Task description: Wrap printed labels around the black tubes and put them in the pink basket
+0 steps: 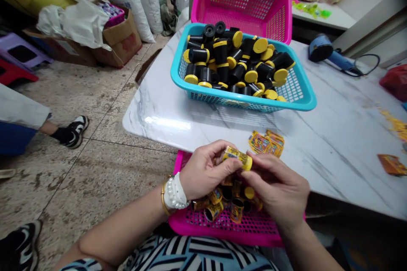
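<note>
Between my two hands is a small canister [237, 156] with a yellow printed sleeve and a yellow end. My left hand [208, 169] wraps round its body, thumb along the near side. My right hand [280, 182] pinches the yellow end with thumb and fingertips. Below them, on my lap, a pink basket [229, 235] holds several sleeved canisters [237, 209], partly hidden by my hands. Just beyond my right hand, a small pile of flat orange printed sleeves [267, 143] lies on the table.
A blue basket [243, 102] full of black canisters with yellow caps [222, 53] stands on the marble-patterned table [152, 112]. Behind it is a pink basket [241, 4]. At the right lies a blue heat gun [333, 55] with a cord. A person's shoe [74, 131] is on the floor at left.
</note>
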Demonstrator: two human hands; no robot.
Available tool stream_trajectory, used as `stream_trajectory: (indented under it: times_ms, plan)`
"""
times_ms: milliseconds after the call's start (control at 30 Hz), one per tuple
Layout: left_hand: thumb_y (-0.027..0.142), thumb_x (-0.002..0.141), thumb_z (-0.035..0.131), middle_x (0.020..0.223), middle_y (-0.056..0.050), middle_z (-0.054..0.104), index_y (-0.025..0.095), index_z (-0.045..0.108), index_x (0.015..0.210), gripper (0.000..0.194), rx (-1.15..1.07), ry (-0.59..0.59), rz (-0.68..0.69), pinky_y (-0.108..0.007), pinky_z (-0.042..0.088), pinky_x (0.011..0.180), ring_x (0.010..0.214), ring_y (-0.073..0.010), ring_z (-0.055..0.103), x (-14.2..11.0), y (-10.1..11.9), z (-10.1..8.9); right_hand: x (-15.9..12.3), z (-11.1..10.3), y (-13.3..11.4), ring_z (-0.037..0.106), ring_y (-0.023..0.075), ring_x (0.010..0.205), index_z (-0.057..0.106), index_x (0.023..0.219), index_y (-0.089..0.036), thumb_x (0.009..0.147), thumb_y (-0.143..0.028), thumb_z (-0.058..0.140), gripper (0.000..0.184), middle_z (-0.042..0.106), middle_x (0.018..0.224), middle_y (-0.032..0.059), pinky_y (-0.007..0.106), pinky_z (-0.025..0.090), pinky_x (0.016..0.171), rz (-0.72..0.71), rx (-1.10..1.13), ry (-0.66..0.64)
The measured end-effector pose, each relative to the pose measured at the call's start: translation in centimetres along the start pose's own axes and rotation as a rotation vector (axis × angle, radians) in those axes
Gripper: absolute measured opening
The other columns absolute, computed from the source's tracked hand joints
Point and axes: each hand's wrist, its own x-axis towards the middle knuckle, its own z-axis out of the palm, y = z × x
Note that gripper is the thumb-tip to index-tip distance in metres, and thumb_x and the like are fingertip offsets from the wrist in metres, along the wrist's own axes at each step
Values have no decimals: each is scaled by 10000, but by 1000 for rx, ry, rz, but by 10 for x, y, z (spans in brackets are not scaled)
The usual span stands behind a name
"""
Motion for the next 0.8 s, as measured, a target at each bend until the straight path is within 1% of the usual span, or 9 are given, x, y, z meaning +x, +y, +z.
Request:
stream_trajectory:
  times_ms: [100, 167, 200, 333, 433, 500, 567, 667, 800]
  plan:
    - [413, 865, 708, 670, 40, 583, 171, 619, 917, 263, 11, -13, -28, -165, 392, 499, 520, -55, 491, 1, -4, 0, -3, 5, -1, 732, 163, 572, 799, 952, -233, 793, -264, 813, 163, 786, 756, 22, 258, 636, 551, 299, 197, -40]
    - [503, 893, 650, 569, 56, 559, 180, 584, 848, 333, 19, -75, -133, -157, 308, 384, 389, -42, 425, -1, -7, 0, -5, 1, -2, 712, 155, 519, 800, 898, -224, 797, -308, 817, 133, 767, 671, 15, 233, 615, 513, 400, 258, -140]
    - [553, 893, 629, 525, 61, 545, 185, 564, 808, 383, 17, -98, -189, -157, 265, 343, 341, -40, 396, -3, -9, 0, -5, -4, -3, 723, 158, 551, 803, 930, -233, 791, -321, 824, 166, 782, 721, 25, 232, 615, 521, 402, 265, -174]
    - [702, 842, 600, 414, 53, 493, 185, 519, 652, 556, -36, -112, -336, -152, 208, 284, 267, -38, 361, -8, -17, 2, -8, -21, -1, 757, 213, 932, 763, 1169, -318, 793, -245, 822, 387, 755, 1177, 75, 325, 649, 784, 168, 128, -274]
    - [762, 838, 541, 415, 26, 512, 166, 549, 626, 633, -176, -145, -399, -148, 247, 274, 271, -48, 407, -10, -24, 3, -12, -25, 5, 743, 186, 914, 803, 1032, -322, 812, -100, 774, 314, 769, 1012, 40, 303, 635, 796, 21, 65, -278]
    - [724, 818, 612, 477, 16, 579, 157, 587, 722, 576, -280, -168, -419, -146, 320, 285, 303, -66, 479, -11, -26, 4, -14, -25, 7, 737, 165, 841, 806, 973, -314, 827, -53, 739, 306, 761, 917, 23, 277, 629, 739, -11, 76, -214]
    - [663, 785, 702, 507, 27, 608, 160, 584, 794, 516, -307, -176, -421, -144, 364, 290, 317, -74, 507, -13, -28, 5, -16, -24, 7, 736, 183, 881, 791, 1046, -303, 841, -76, 734, 311, 756, 977, 41, 303, 632, 759, -17, 74, -217]
    - [648, 761, 737, 483, 49, 593, 168, 548, 791, 517, -267, -139, -403, -132, 351, 263, 295, -70, 485, -15, -29, 9, -15, -24, 4, 729, 208, 957, 741, 1201, -292, 827, -121, 768, 411, 739, 1092, 73, 332, 633, 805, -69, 37, -309]
    - [647, 825, 667, 471, 55, 590, 170, 541, 813, 494, -359, -144, -420, -122, 322, 237, 272, -68, 470, -17, -33, 13, -17, -26, 5, 723, 164, 853, 771, 1118, -284, 783, -64, 796, 402, 747, 983, 42, 275, 623, 758, -201, -12, -297]
